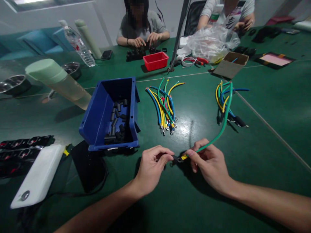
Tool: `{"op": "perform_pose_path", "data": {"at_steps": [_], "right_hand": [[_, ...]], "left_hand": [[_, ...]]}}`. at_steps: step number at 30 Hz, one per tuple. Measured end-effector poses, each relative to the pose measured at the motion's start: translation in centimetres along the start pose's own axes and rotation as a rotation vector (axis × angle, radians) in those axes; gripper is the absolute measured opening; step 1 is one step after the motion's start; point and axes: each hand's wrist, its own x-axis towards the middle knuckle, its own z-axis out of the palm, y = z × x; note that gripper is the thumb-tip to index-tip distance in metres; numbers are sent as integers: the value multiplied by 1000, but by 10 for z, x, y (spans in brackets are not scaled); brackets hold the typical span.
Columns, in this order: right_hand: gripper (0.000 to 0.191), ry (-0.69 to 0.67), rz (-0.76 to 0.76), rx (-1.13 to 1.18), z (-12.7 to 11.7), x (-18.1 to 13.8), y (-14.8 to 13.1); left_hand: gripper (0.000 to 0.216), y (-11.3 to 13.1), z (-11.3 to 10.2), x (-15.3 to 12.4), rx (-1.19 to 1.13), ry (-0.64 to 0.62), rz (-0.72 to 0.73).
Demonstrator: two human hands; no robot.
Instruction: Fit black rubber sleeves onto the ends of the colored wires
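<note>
My left hand [151,168] is closed, thumb and fingertips pinching a short black sleeve [175,158], mostly covered by the fingers. My right hand [212,163] grips a green-and-yellow wire [223,129] near its end, where a ring terminal [180,160] faces the sleeve. Terminal and sleeve meet or nearly meet; I cannot tell whether they touch. The wire's green length arcs up to the right. Beyond my hands lies a bundle of blue, yellow and green wires [159,108] with ring terminals. Farther right, a second wire bundle [222,101] has black sleeves on its ends.
A blue bin [93,121] with several black sleeves stands left. Around it are a tilted bottle [70,85], a white power bank [40,176] and a black phone [88,165]. A red tray [155,61], a metal pole [178,35] and two people at work are across the table.
</note>
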Motion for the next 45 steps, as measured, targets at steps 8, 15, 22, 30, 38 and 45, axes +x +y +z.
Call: {"op": "perform_pose_path", "data": {"at_steps": [8, 15, 22, 30, 38, 45], "right_hand": [[33, 167, -96, -5, 9, 14, -3], [37, 313, -177, 98, 21, 24, 7], [37, 398, -227, 88, 38, 31, 7], [37, 354, -237, 116, 34, 27, 9], [35, 169, -204, 131, 33, 26, 6], [35, 125, -108, 148, 29, 25, 2]], "left_hand": [[34, -3, 5, 4, -150, 107, -44], [33, -11, 10, 17, -120, 234, 73], [31, -11, 7, 16, -90, 178, 100], [26, -9, 9, 18, -66, 214, 164], [26, -4, 12, 16, -196, 229, 78], [26, 0, 12, 18, -194, 235, -3]]}}
